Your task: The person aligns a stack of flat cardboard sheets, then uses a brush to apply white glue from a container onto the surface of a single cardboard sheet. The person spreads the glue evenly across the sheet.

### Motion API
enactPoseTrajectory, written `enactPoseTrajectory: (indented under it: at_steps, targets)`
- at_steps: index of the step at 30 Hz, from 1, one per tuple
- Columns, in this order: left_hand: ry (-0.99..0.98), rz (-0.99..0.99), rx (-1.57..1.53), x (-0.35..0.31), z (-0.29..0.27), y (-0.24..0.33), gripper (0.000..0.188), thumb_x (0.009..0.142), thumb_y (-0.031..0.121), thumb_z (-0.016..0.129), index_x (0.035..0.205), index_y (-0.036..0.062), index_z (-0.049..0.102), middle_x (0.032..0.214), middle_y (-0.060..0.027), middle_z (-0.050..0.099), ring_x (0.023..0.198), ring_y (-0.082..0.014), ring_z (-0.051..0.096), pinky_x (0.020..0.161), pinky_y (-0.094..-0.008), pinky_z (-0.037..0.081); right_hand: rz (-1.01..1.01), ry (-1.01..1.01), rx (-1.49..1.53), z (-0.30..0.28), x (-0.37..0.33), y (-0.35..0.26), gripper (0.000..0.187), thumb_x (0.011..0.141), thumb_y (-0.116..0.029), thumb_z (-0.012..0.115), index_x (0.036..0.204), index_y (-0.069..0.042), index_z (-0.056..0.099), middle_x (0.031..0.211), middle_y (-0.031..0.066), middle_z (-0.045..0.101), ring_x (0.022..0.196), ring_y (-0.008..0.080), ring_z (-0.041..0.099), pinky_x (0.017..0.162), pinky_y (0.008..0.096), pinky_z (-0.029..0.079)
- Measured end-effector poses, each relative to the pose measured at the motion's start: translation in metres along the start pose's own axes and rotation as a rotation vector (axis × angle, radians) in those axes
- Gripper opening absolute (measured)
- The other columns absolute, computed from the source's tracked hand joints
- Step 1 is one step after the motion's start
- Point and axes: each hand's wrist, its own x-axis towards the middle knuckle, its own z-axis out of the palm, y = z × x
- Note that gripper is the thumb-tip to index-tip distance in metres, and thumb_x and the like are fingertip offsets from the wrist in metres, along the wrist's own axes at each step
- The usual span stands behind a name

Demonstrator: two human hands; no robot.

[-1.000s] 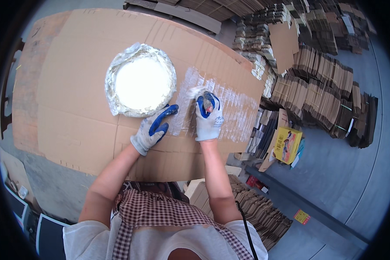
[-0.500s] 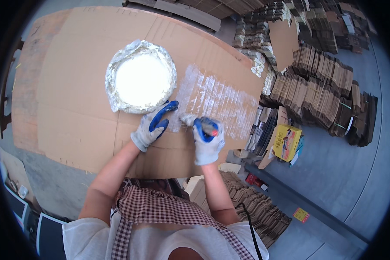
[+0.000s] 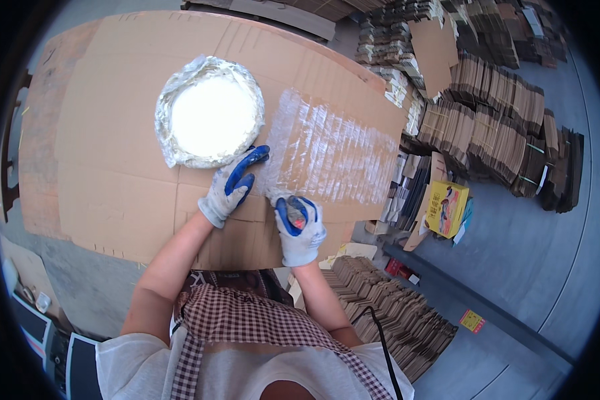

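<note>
My left hand [image 3: 231,183], in a white glove with blue-coated fingers, lies open on the cardboard sheet [image 3: 113,133], fingers stretched beside the bowl. The round bowl [image 3: 207,162] is wrapped in crinkled clear film and filled with something bright white. My right hand [image 3: 299,233], gloved alike, is closed around a brush [image 3: 296,217] with a reddish handle end. Its pale bristle end [image 3: 273,194] touches the lower left corner of a striped patch [image 3: 333,153]. That patch looks like overlapping brown strips under a shiny, whitish wet coat. The fingers hide most of the brush.
The cardboard covers a large worn table [image 3: 43,133]. Bundled flat cardboard stacks [image 3: 493,100] stand on the floor at the right, with more stacks [image 3: 380,307] near my right elbow. A yellow box [image 3: 445,209] sits beyond the table's right edge. Dark-panelled equipment [image 3: 83,363] is at lower left.
My right hand has moved left and closer to me with the brush, to the patch's lower left corner. My left hand stays beside the bowl. The whole view has shifted slightly.
</note>
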Motion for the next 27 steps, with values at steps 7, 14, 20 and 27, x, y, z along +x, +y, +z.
enactPoseTrajectory:
  at_steps: [7,14,20,27]
  targets:
    - [0.015,0.021,0.014,0.000,0.002,0.000,0.053,0.100,0.034,0.050,0.141,0.0001,0.053,0.138,-0.0174,0.060,0.131,-0.0336,0.055,0.113,-0.0398,0.038,0.063,-0.015,-0.051,-0.005,0.004,0.007,0.040,0.076,-0.023,0.085,0.108,-0.010,0.066,0.109,0.0128,0.067,0.092,0.0340,0.069,0.078,0.0422,0.056]
    - [0.006,0.016,-0.029,0.001,0.002,0.000,0.056,0.099,0.036,0.050,0.141,-0.0021,0.052,0.137,-0.0191,0.061,0.131,-0.0321,0.056,0.114,-0.0397,0.036,-0.017,0.036,-0.014,-0.006,-0.001,0.016,0.038,0.078,-0.023,0.083,0.110,-0.011,0.067,0.107,0.0125,0.068,0.091,0.0343,0.069,0.078,0.0417,0.056]
    - [-0.007,0.019,-0.025,0.002,0.001,0.003,0.057,0.099,0.036,0.051,0.140,-0.0036,0.052,0.136,-0.0199,0.062,0.131,-0.0325,0.055,0.115,-0.0405,0.035,0.120,0.074,-0.003,-0.021,0.015,0.047,0.039,0.079,-0.016,0.081,0.113,-0.008,0.064,0.112,0.0149,0.066,0.098,0.0353,0.067,0.086,0.0412,0.054]
    - [-0.011,0.019,-0.022,0.001,0.003,0.000,0.058,0.098,0.037,0.050,0.140,-0.0042,0.052,0.136,-0.0200,0.062,0.131,-0.0329,0.055,0.116,-0.0408,0.034,0.028,-0.082,0.133,-0.015,0.029,0.039,0.042,0.079,-0.013,0.078,0.117,-0.006,0.062,0.118,0.0168,0.064,0.107,0.0366,0.064,0.093,0.0413,0.052]
